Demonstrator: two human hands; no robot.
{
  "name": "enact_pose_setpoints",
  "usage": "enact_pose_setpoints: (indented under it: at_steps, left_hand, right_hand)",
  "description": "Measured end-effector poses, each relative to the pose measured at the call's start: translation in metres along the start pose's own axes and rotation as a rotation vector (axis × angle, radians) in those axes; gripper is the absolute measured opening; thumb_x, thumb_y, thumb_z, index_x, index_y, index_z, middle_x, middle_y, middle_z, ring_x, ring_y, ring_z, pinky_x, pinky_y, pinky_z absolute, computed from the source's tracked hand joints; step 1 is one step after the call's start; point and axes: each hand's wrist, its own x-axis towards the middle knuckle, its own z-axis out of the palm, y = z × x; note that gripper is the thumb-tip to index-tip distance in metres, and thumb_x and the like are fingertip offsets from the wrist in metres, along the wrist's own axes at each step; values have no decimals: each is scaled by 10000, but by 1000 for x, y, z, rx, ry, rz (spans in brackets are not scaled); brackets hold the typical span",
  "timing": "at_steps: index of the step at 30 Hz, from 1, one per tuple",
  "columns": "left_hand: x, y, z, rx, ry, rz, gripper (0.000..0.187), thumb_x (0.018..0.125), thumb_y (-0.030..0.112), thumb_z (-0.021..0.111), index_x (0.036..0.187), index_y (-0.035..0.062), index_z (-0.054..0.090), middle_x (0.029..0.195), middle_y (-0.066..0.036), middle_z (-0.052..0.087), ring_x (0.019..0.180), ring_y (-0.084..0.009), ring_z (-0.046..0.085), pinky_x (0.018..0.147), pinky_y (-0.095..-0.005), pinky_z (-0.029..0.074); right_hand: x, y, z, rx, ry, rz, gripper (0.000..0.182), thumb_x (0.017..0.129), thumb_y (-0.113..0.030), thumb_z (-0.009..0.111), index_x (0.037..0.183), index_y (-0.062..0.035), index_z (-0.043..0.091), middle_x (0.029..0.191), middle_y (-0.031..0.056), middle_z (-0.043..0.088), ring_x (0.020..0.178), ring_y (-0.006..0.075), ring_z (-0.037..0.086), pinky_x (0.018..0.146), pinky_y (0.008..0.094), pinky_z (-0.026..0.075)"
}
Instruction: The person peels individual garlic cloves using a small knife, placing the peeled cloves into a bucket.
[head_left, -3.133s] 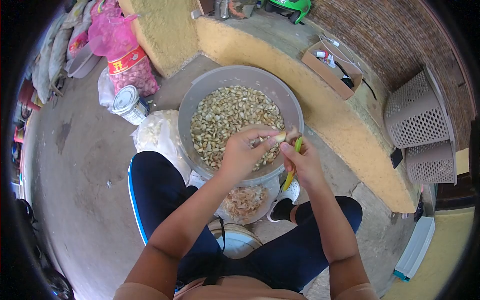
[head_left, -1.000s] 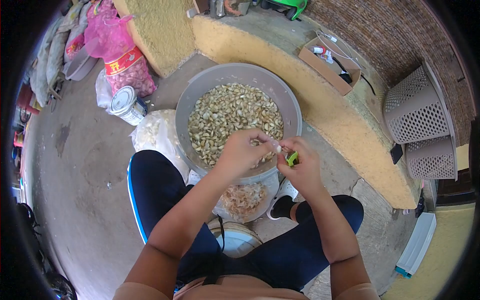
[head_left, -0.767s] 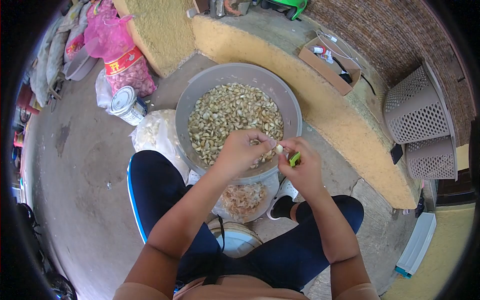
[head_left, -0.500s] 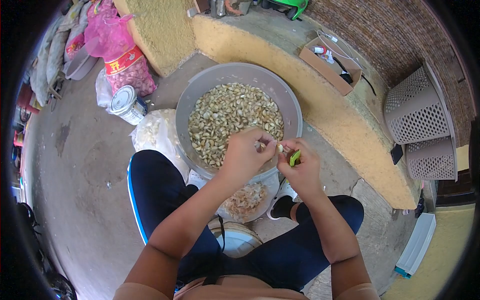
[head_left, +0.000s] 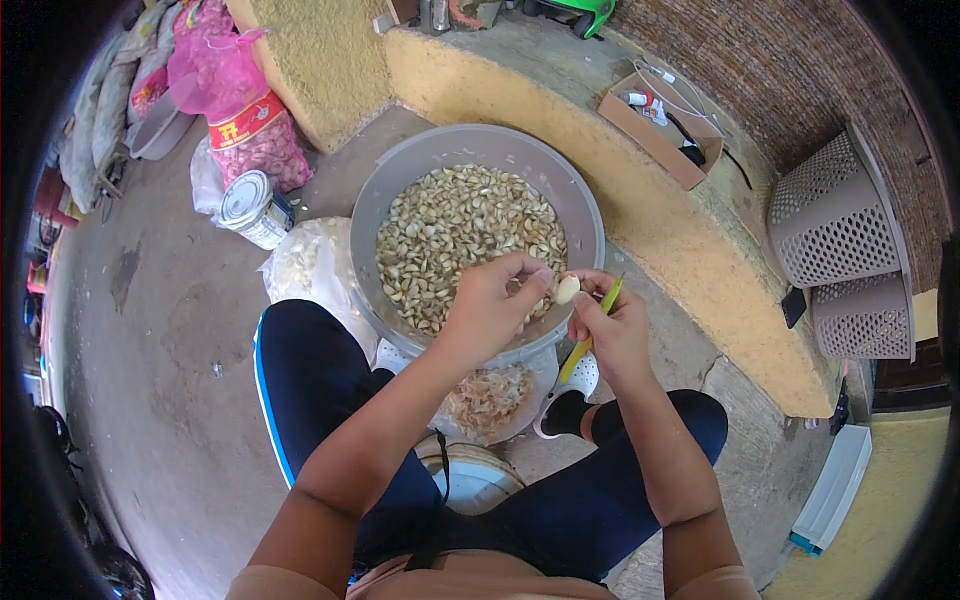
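My right hand [head_left: 612, 322] is closed around a slim yellow-green knife [head_left: 580, 352], which slants down between the fingers. A pale, peeled-looking garlic clove [head_left: 567, 290] sits at the tips of that hand's thumb and forefinger. Just left of the clove, my left hand [head_left: 492, 305] has thumb and fingers pinched together; whatever is between them is too small to make out. Both hands are over the near right rim of a big grey tub [head_left: 588, 205], where many garlic cloves [head_left: 470, 220] lie in the bottom.
Below the tub is a clear plastic bag of papery peelings [head_left: 490, 400]. To its left sit another plastic bag [head_left: 312, 262], a white pail [head_left: 258, 210] and a pink mesh sack [head_left: 262, 150]. A low yellow ledge [head_left: 640, 220] runs behind, bearing a cardboard box [head_left: 650, 140].
The clove between my fingers now shows more of its pale side. The knife has swung to a long diagonal in my right hand, and my left fingers have drawn slightly off the clove.
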Motion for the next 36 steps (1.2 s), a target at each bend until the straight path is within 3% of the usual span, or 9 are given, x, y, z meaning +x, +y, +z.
enact_pose_setpoints:
  at_steps: [3, 6, 9, 12, 15, 18, 26, 30, 36]
  left_hand:
    - [-1, -1, 0, 190, -47, 73, 173, 773, 173, 620, 865, 27, 614, 735, -20, 601, 473, -36, 473, 425, -187, 376]
    - [1, -13, 1, 305, -8, 367, 166, 759, 165, 635, 854, 30, 624, 724, -2, 595, 482, -31, 470, 439, -187, 379]
    - [3, -15, 0, 259, -17, 318, 162, 743, 151, 649, 848, 28, 631, 680, 12, 582, 483, -30, 459, 440, -185, 362]
    - [1, 2, -8, 127, -140, -26, 176, 734, 157, 644, 820, 5, 629, 660, -42, 600, 570, -87, 521, 537, -235, 423]
    - [2, 1, -9, 35, -162, -131, 161, 739, 144, 637, 806, -2, 628, 634, -28, 587, 540, -74, 506, 498, -227, 413]
    - [4, -6, -8, -53, -165, -132, 137, 758, 154, 622, 771, 17, 621, 616, 7, 565, 491, -41, 454, 445, -191, 348]
    - [5, -8, -5, 293, -20, 124, 129, 731, 132, 616, 757, 6, 606, 665, -22, 594, 596, -84, 525, 570, -232, 426]
    - [14, -22, -15, 293, 104, 187, 140, 722, 132, 615, 768, 0, 605, 668, -72, 601, 610, -117, 557, 575, -262, 452]
    - [10, -31, -17, 47, -55, -170, 178, 729, 104, 614, 881, 20, 579, 733, -55, 608, 628, -105, 560, 576, -250, 449]
  right_hand:
    - [0, -1, 1, -18, -3, 13, 190, 804, -55, 525, 974, 23, 561, 647, 13, 527, 491, 59, 465, 447, 189, 376]
    - [0, -2, 1, -28, 5, 26, 193, 803, -56, 526, 974, 24, 564, 661, 18, 537, 492, 58, 465, 448, 187, 374]
    - [1, 0, 1, 2, 5, 32, 197, 802, -55, 522, 976, 25, 565, 670, 24, 544, 491, 60, 465, 446, 190, 374]
    - [2, 0, -1, 32, -9, 63, 199, 804, -53, 515, 979, 27, 564, 676, 30, 547, 490, 65, 468, 445, 195, 377]
    - [3, 1, -1, 114, -36, 88, 206, 807, -56, 513, 987, 34, 558, 679, 34, 548, 488, 74, 474, 450, 200, 385]
    - [3, 2, 0, 119, -41, 88, 222, 813, -72, 524, 1004, 39, 549, 681, 35, 548, 493, 84, 487, 461, 203, 394]
    - [3, 0, 5, -86, -78, 109, 258, 808, -140, 582, 990, 38, 541, 695, 40, 571, 493, 86, 501, 470, 202, 400]
    - [6, 0, 3, 133, -63, 195, 257, 801, -167, 588, 952, 38, 556, 735, 63, 587, 485, 88, 486, 474, 203, 395]
    - [7, 5, -5, 339, -143, 331, 274, 793, -186, 580, 969, 22, 548, 798, 86, 593, 538, 97, 498, 508, 232, 412]
